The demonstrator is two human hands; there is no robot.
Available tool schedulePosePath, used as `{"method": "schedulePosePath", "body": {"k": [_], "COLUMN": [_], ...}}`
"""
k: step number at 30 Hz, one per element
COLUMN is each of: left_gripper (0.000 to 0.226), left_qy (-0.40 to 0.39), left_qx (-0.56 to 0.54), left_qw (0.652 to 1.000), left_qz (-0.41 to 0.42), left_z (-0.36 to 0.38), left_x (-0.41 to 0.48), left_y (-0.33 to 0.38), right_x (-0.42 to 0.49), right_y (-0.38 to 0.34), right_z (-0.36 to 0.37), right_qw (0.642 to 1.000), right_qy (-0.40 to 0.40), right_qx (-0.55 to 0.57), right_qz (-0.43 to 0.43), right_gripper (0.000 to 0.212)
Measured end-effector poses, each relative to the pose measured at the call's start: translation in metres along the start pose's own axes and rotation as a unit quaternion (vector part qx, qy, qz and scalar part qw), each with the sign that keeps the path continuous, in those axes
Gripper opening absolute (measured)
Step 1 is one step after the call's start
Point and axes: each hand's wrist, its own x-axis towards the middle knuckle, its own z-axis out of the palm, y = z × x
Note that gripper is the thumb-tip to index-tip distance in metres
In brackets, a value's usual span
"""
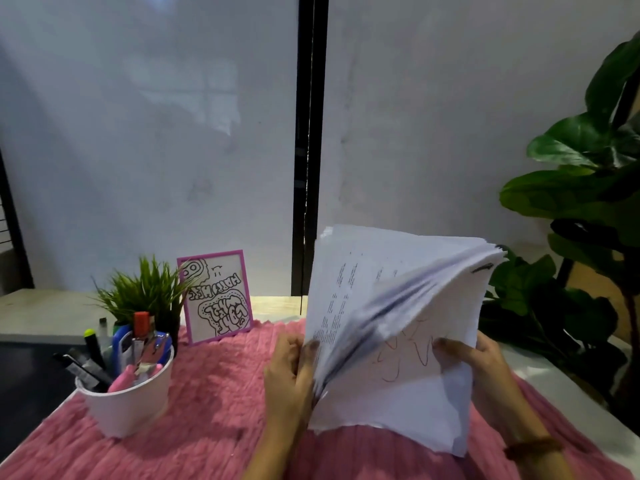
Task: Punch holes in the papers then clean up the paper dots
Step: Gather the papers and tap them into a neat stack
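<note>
Both of my hands are clasped round the thick stack of white printed paper sheets (391, 306); my left hand (289, 372) grips its left edge, thumb pressed on the front of the sheets; my right hand (485, 372) holds the right side, thumb lying across a sheet with red scribbles, the other fingers hidden behind the paper; a brown beaded bracelet (533, 448) sits on my right wrist. The stack stands nearly upright in front of me, over the right part of the pink furry cloth (214, 410); its pages are fanned apart between my thumbs and the middle ones are blurred; whether its lower edge touches the cloth I cannot tell.

On the left of the cloth stands a white round cup (128, 410) packed with markers, a pink-handled tool and a blue tool with metal parts that I cannot identify; just behind the cup is a small potted tuft of green grass (145, 292); beside that, a pink-framed picture with black graffiti lettering (216, 296) leans upright at the far edge of the cloth. A large dark-green leafy plant (588, 202) fills the right side, well apart from the cup; a black vertical post (310, 133) splits the pale wall behind.
</note>
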Motion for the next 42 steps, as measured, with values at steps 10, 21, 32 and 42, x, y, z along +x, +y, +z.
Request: {"method": "schedulePosePath", "body": {"k": [10, 21, 32, 42], "left_gripper": [0.021, 0.026, 0.067, 0.033], "left_qy": [-0.112, -0.231, -0.261, -0.226], "left_qx": [-0.007, -0.133, -0.108, -0.291], "left_qw": [0.99, 0.884, 0.869, 0.92], "left_qz": [-0.083, -0.383, -0.407, -0.133], "left_z": [-0.008, -0.02, -0.011, -0.028], "left_x": [0.015, 0.029, 0.01, 0.036], "left_y": [0.002, 0.016, -0.006, 0.079], "right_x": [0.005, 0.008, -0.014, -0.029], "right_y": [-0.017, -0.015, 0.032, -0.058], "right_z": [0.014, -0.007, -0.011, 0.026], "right_qw": [0.999, 0.964, 0.955, 0.996], "right_qy": [0.013, -0.053, -0.135, -0.044], "right_qx": [-0.027, 0.013, -0.123, -0.027], "right_qz": [-0.019, 0.26, 0.234, -0.077], "right_gripper": [0.049, 0.034, 0.066, 0.046]}}
